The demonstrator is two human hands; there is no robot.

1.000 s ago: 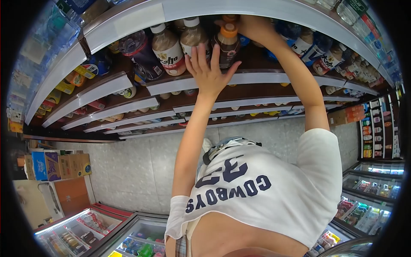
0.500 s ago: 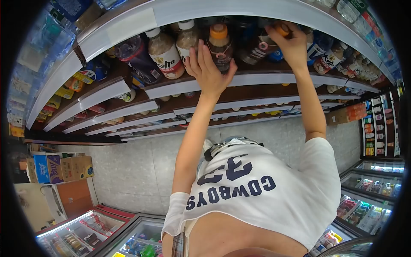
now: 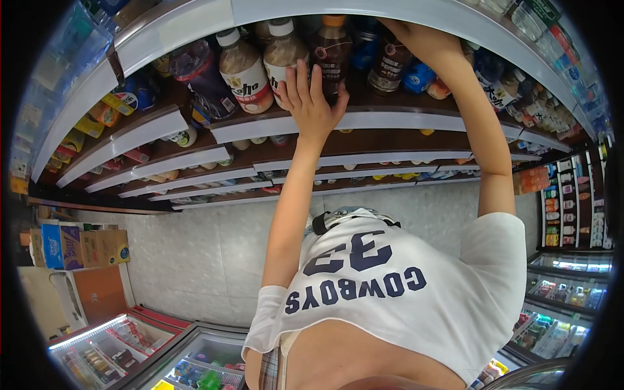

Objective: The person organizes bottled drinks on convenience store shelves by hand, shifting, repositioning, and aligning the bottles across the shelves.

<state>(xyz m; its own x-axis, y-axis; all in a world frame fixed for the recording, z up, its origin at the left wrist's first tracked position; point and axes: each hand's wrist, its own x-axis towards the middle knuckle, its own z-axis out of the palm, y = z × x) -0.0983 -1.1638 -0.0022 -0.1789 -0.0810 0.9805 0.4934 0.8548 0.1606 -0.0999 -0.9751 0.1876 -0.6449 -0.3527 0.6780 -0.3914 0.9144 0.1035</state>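
Observation:
My left hand (image 3: 312, 107) is spread at the shelf front, its fingers against a white-labelled bottle (image 3: 275, 63) and a dark drink bottle with an orange cap (image 3: 330, 55). Farther right, my right hand (image 3: 426, 40) reaches up under the shelf above and closes over the top of a second dark drink bottle (image 3: 389, 66). That bottle stands nearly upright; its cap and my fingertips are mostly hidden. Another white-capped bottle (image 3: 246, 71) stands left of my left hand.
A large dark purple bottle (image 3: 203, 78) stands to the left, and a blue-wrapped item (image 3: 416, 78) sits right of the dark bottle. The upper shelf edge (image 3: 286, 8) hangs over the bottles. Cartons (image 3: 104, 248) are stacked at far left; freezers (image 3: 211, 354) stand behind me.
The dark bottle in my right hand has gone from tilted to nearly upright and farther back. My right hand has moved up and slightly left. My left hand stays at the bottles.

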